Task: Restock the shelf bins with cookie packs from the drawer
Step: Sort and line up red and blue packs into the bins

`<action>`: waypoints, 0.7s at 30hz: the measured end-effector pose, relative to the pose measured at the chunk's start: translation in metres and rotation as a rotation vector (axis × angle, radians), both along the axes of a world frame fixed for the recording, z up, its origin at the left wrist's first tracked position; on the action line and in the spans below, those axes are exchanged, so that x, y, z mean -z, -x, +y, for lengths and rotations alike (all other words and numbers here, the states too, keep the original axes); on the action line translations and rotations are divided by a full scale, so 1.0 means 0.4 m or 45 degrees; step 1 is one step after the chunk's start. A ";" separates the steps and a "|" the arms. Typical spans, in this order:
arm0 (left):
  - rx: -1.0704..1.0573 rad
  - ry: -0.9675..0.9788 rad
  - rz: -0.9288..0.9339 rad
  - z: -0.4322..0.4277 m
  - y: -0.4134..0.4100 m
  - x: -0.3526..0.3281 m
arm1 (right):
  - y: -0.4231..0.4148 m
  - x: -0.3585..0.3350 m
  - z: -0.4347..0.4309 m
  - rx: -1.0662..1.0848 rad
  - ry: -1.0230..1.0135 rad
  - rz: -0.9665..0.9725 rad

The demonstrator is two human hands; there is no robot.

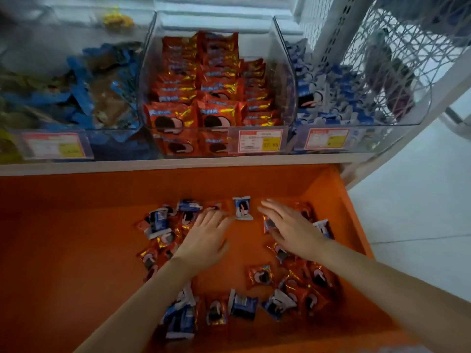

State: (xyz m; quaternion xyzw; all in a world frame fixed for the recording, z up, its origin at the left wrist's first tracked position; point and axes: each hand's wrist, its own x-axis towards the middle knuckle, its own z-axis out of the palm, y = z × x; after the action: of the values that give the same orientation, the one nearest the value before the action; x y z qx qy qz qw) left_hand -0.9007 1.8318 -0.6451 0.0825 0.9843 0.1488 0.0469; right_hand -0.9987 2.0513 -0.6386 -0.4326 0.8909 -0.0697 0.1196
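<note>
Both hands reach into the open orange drawer point(76, 212), where several red and blue cookie packs lie scattered. My left hand point(205, 238) is spread flat, fingers straight, over red packs at the pile's left. My right hand point(288, 228) is also flat with straight fingers, lying over a red pack point(267, 224). A blue pack point(242, 208) stands between the two hands. One red pack point(261, 275) lies alone below them. Above, the middle clear bin point(150, 72) is filled with red packs and the right clear bin point(423, 108) holds blue packs.
A left bin point(84, 138) holds blue-wrapped snacks, blurred. Price tags point(260, 141) hang on the bin fronts. A white wire mesh panel point(397, 42) closes the shelf's right side. White floor tiles point(420, 200) lie to the right of the drawer.
</note>
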 end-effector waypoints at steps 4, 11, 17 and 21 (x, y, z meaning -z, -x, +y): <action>0.073 -0.088 -0.431 0.023 -0.015 0.094 | -0.024 0.104 0.022 0.160 -0.129 -0.459; 0.319 -0.162 -0.716 0.047 -0.055 0.241 | -0.058 0.251 0.032 0.185 -0.359 -0.784; 0.385 -0.145 -0.942 0.085 -0.091 0.351 | -0.091 0.328 0.011 0.175 -0.413 -0.862; 0.409 -0.068 -0.957 0.105 -0.115 0.390 | -0.099 0.355 0.012 0.186 -0.400 -0.739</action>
State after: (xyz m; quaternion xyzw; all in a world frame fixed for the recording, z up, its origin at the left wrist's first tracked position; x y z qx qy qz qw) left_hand -0.8548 1.8739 -0.8012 0.1761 0.8690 0.1848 0.4238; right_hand -0.9591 2.0563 -0.7805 -0.3061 0.8481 -0.0602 0.4282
